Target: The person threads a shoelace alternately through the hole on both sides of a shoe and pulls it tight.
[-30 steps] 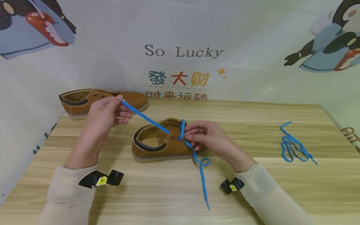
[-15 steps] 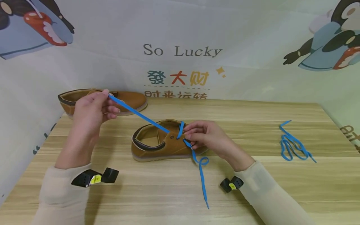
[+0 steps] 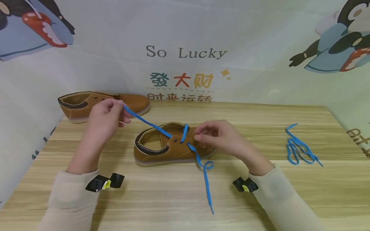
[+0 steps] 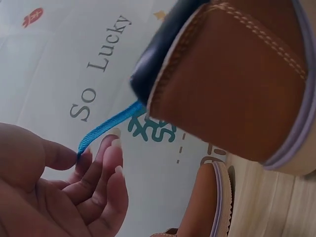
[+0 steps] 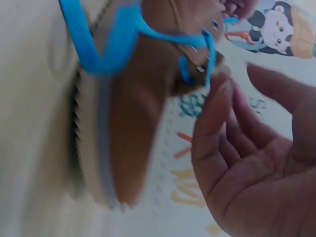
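A brown shoe (image 3: 164,155) rests on the table, its toe to the right. A blue shoelace (image 3: 183,133) runs through its eyelets, one end trailing in a loose loop on the near side. Between thumb and forefinger, my left hand (image 3: 105,118) pinches the other part of the lace, slightly slack, up and left of the shoe. In the left wrist view, the lace (image 4: 108,123) leads from the fingertips to behind the shoe's heel. My right hand (image 3: 224,136) hovers over the toe, hiding part of it. Its thumb stands apart from the bent fingers (image 5: 212,143), with nothing between them.
A second brown shoe (image 3: 134,101), with no lace visible, stands behind my left hand at the back left. Another blue shoelace (image 3: 300,147) lies bunched on the right of the wooden table (image 3: 254,202). A printed cloth (image 3: 185,25) hangs behind.
My left hand first drew the lace left and up, then came back right, and the lace slackened. The right hand has moved off the lacing to the right, its thumb and fingers parting.
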Tool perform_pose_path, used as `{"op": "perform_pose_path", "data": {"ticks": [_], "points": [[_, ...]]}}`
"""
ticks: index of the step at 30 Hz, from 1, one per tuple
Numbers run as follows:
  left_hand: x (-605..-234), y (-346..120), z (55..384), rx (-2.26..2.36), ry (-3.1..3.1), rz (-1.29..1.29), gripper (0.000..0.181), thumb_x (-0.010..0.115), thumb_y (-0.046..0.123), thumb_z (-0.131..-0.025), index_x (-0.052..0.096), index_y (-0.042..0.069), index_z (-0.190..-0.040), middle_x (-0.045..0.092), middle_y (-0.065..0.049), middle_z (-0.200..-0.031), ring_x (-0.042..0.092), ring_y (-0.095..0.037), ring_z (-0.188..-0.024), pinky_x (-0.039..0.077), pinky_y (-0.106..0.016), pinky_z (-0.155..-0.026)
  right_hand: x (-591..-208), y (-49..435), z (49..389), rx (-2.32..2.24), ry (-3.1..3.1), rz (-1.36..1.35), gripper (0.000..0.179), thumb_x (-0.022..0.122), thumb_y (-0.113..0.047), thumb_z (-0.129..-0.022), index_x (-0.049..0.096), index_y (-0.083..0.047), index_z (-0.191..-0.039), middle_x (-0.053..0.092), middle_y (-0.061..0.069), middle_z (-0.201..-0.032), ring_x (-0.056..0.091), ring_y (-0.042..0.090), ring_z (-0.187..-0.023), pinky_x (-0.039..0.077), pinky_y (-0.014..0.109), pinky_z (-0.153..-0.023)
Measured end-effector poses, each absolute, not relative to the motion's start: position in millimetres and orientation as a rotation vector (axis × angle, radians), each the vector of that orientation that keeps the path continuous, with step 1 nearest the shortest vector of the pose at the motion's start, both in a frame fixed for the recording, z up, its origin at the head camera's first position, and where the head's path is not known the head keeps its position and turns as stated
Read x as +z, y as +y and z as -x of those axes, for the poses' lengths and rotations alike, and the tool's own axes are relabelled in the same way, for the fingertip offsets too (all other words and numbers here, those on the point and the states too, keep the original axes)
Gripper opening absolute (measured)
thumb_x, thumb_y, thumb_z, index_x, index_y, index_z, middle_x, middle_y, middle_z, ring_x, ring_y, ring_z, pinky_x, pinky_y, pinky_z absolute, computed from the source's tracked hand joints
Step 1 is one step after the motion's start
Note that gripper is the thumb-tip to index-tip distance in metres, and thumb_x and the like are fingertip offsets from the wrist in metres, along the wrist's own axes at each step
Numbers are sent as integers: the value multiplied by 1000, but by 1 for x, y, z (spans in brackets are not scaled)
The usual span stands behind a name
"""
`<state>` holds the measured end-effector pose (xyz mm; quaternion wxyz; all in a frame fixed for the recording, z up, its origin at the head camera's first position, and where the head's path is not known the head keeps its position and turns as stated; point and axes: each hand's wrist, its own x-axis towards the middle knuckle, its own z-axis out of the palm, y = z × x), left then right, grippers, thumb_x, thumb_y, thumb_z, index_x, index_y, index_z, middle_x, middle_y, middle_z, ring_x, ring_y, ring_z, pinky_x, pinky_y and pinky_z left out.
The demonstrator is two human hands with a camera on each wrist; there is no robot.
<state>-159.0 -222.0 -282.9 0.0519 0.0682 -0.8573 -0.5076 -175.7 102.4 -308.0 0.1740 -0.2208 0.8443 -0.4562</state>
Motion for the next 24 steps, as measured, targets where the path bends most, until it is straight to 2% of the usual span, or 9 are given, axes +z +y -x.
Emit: {"op": "perform_pose_path", "data": {"ticks": [4,7,10,13,18,24], "points": [[-285,-215,159,-1458,-2672,-149,45,37,35,-110,58,-2,-122,71,-8,-96,66,-1,-71,56,-19,-68,-301,113,169,-1106,2489,780,16,69,-24,-97,73,-13,-108,73,5,-93,66,22,-77,53,30,-67],[-289,-208,159,-1394,-2718,-98,44,39,36,-109,60,-1,-121,71,-17,-104,69,-8,-77,55,-21,-70,-303,119,163,-987,2547,858,14,69,-23,-97,73,-13,-106,74,2,-91,65,18,-75,51,27,-65],[-293,-200,159,-1314,-2767,-41,41,42,36,-109,63,1,-119,71,-16,-102,71,-18,-84,52,-26,-69,-310,122,157,-890,2611,879,12,68,-22,-97,73,-13,-104,74,-1,-89,63,11,-72,51,24,-63],[-296,-192,158,-1222,-2816,12,36,46,33,-108,65,4,-115,69,-13,-96,66,-24,-84,47,-30,-67,-319,120,153,-863,2647,864,13,68,-23,-97,74,-13,-102,75,-2,-88,61,9,-68,50,23,-61],[-303,-175,159,-1118,-2897,68,29,49,30,-106,67,8,-115,63,-9,-88,54,-23,-76,44,-33,-69,-329,105,150,-957,2637,834,14,68,-25,-98,73,-12,-102,73,-3,-84,57,8,-62,49,23,-57],[-316,-162,161,-1060,-2898,120,26,50,29,-106,67,9,-111,69,-8,-100,54,-23,-79,45,-35,-73,-333,91,150,-1065,2649,797,16,66,-28,-99,67,-13,-94,64,-5,-75,52,8,-58,45,23,-52]]}}
